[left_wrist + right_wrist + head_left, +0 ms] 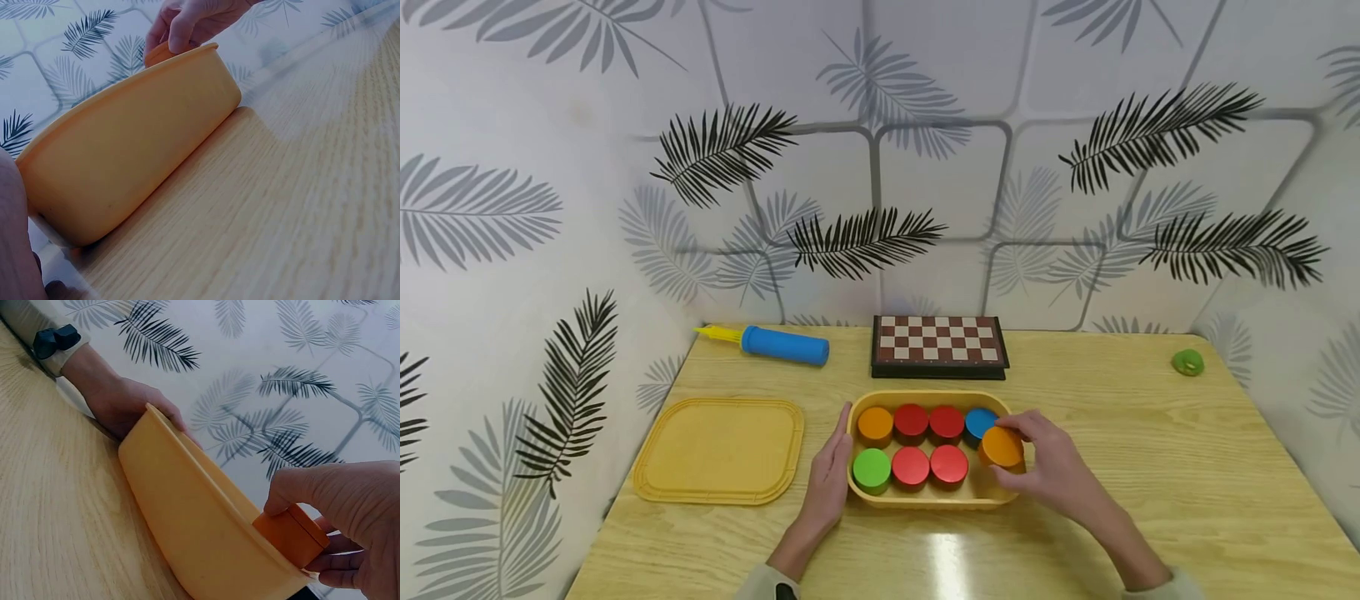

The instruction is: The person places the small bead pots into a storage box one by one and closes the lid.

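A yellow plastic box (925, 504) stands on the table with round lidded tubs inside. Along its back row are an orange tub (876, 425), two red ones and a blue tub (980, 423); in front sit a green tub (872, 469) and two more red tubs. My right hand (1056, 467) pinches another orange tub (1001, 447) between thumb and fingers, over the box's right end. In the right wrist view this orange tub (291, 535) is tilted at the rim. My left hand (829, 479) rests with straight fingers against the box's left side.
A yellow lid (718, 450) lies flat to the left. Behind it is a blue pump (786, 345) with a yellow nozzle. A folded chessboard (938, 346) stands behind the box, and a small green object (1188, 362) lies far right. A patterned wall borders the table.
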Demonstrator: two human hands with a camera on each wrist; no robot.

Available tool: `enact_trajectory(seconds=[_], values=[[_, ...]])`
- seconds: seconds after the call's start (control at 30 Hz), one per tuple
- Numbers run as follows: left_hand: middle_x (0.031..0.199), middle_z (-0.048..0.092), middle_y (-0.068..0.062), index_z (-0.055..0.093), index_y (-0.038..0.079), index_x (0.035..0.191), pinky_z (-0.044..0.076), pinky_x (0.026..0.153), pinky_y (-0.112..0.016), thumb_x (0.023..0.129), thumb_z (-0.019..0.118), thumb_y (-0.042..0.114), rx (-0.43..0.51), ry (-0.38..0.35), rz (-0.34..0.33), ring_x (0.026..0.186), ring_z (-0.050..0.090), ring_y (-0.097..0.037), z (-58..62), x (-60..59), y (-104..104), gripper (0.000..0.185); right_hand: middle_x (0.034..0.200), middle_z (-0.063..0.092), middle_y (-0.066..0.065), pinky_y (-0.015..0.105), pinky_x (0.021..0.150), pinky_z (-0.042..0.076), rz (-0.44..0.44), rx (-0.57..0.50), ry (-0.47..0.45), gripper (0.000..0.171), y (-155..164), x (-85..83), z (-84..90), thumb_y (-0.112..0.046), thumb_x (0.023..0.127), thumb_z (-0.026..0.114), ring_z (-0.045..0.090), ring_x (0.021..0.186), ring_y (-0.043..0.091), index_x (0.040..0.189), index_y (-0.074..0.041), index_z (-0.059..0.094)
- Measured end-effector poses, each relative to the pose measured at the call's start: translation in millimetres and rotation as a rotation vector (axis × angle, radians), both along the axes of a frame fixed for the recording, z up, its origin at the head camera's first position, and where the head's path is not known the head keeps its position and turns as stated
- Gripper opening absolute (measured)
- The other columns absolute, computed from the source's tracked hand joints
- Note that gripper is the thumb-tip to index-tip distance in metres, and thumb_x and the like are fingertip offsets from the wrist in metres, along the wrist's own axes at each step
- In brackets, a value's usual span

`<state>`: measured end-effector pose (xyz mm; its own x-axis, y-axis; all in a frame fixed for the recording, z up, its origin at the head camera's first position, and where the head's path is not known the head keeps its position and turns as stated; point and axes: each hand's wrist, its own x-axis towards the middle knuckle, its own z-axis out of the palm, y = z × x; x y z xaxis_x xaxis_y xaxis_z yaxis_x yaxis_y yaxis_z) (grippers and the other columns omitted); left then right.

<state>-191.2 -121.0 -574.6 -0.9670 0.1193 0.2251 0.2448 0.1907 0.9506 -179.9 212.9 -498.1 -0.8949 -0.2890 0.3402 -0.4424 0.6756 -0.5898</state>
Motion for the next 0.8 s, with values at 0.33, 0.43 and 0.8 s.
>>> enact_trajectory(seconds=[0.33,0.43,0.8], values=[[0.172,0.023,-0.009,0.023,0.008,0.167,0.019,0.126,-0.038,0.117,0.028,0.028,-0.001,-0.015,0.006,0.157,0.022,-0.018,0.7,0.2,1,0.053,0.104,0.067,0.000,0.036,0.081,0.051,0.065,0.206,-0.106,0.048,-12,-3.7,3.4,-0.024,0.074,0.093,0.056,0.089,0.015,0.113,-0.006,0.072],[0.172,0.023,-0.010,0.023,0.008,0.167,0.019,0.126,-0.037,0.117,0.028,0.028,-0.002,-0.010,0.007,0.157,0.022,-0.018,-0.2,-0.1,1,0.053,0.105,0.068,0.001,0.046,0.087,0.048,0.066,0.248,-0.102,0.048,-14,-2.8,5.6,-0.025,0.074,0.093,0.058,0.092,0.017,0.114,-0.006,0.072],[0.172,0.024,-0.009,0.023,0.008,0.167,0.018,0.124,-0.022,0.117,0.028,0.029,-0.011,-0.006,0.010,0.157,0.022,-0.018,3.0,1.0,0,0.054,0.116,0.071,0.012,0.056,0.095,0.046,0.063,0.342,-0.135,0.055,-19,-3.4,7.5,-0.027,0.074,0.096,0.064,0.110,0.034,0.118,-0.002,0.073]])
